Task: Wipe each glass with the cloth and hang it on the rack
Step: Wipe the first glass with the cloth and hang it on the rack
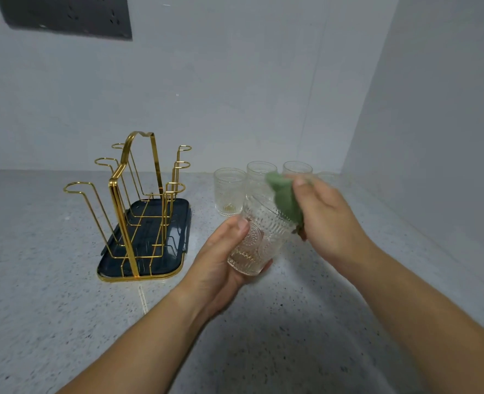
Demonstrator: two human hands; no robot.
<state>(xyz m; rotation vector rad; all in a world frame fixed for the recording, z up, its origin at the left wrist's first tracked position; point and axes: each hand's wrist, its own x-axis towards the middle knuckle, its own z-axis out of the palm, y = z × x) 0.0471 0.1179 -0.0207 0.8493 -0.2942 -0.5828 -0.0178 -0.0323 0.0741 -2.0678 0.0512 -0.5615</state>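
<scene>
- Over the counter (36, 308), just right of the rack (138, 200), the left hand (221, 260) holds one glass (259, 237) up off the surface. It is tilted w/ its mouth toward the right hand (326, 220).
- Step in hand: wiping, prob. the first glass. Nothing hangs on the rack's pegs yet, so the task looks barely begun.
- Left grip: fingers curled under and round the lower half and base, thumb pressed on the patterned side. It's a full wrap, not a pinch.
- Right grip: fingers and thumb bunched round the green cloth (285, 199), which lies over the glass's rim and upper wall (whether any of it reaches inside, can't tell).
- Waiting: the spare glasses (229, 191), three upright in a cluster behind the hands, plus what looks like a fourth glass (327, 176), faint, nr the corner wall.
- Next move, as I judge it: finish rim and wall, then turn the glass mouth-down and slip it over one of the gold pegs. The closest free ones are on the rack's right side.
- That calls for the cloth hand to back off first, and for the left hand to flip the glass w/o loosening. The ribbed surface should give some purchase, but if damp it could slide.
- Rack stands on a dark tray (149, 265), apart from the glass cluster.
</scene>
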